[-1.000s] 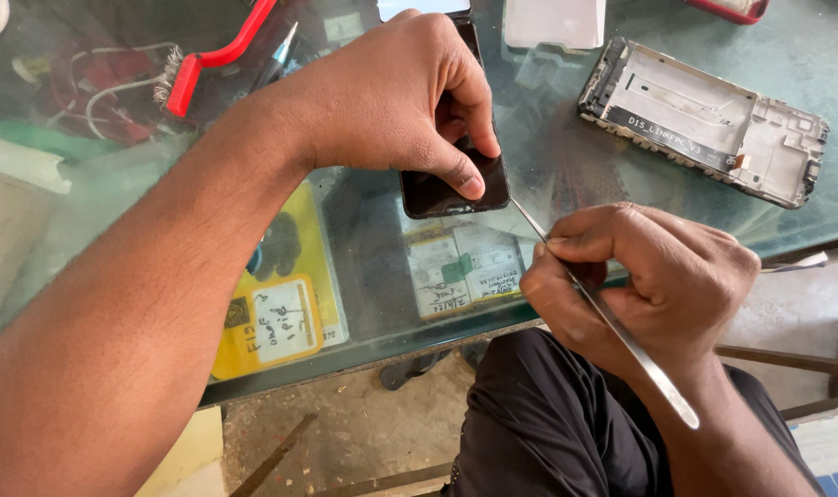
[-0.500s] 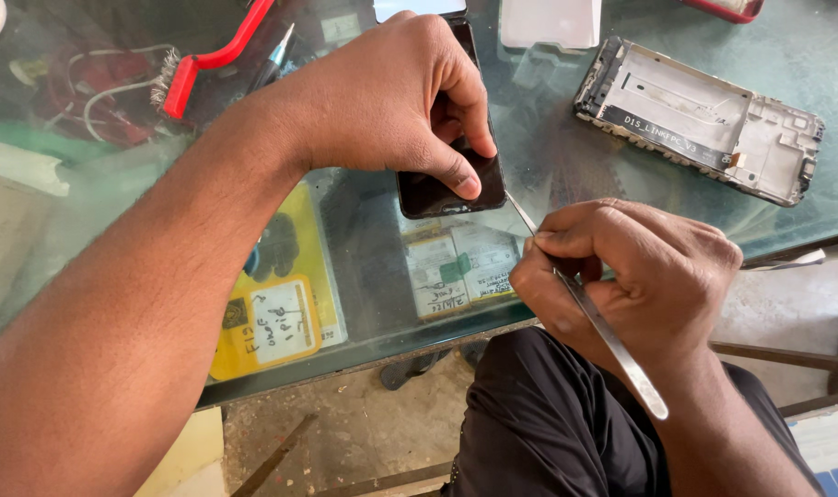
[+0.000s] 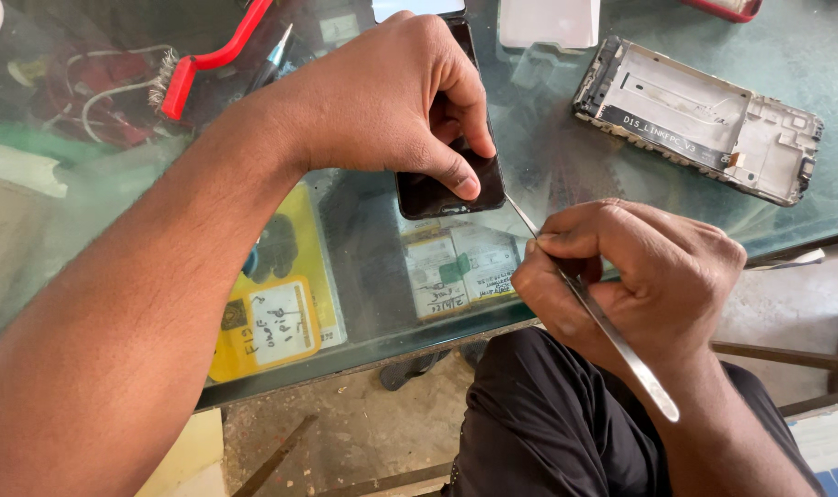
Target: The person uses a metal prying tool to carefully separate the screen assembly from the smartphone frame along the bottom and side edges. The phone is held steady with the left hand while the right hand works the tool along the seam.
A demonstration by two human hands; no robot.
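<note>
Left hand (image 3: 391,101) presses the dark phone (image 3: 447,189) flat on the glass bench (image 3: 548,175); right hand (image 3: 631,276) grip pinches a metal pry tool (image 3: 603,322), best kept shallow at the corner.

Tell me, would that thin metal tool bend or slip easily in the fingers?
The metal pry tool looks thin and flat, so it probably flexes slightly. Its polished surface may slip, which likely explains the right hand's tight pinch.

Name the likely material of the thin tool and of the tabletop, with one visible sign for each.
Thin tool: probably steel; it is flat, grey and gleams along its length. Tabletop: glass, glossy and see-through, since packets beneath show through it.
</note>
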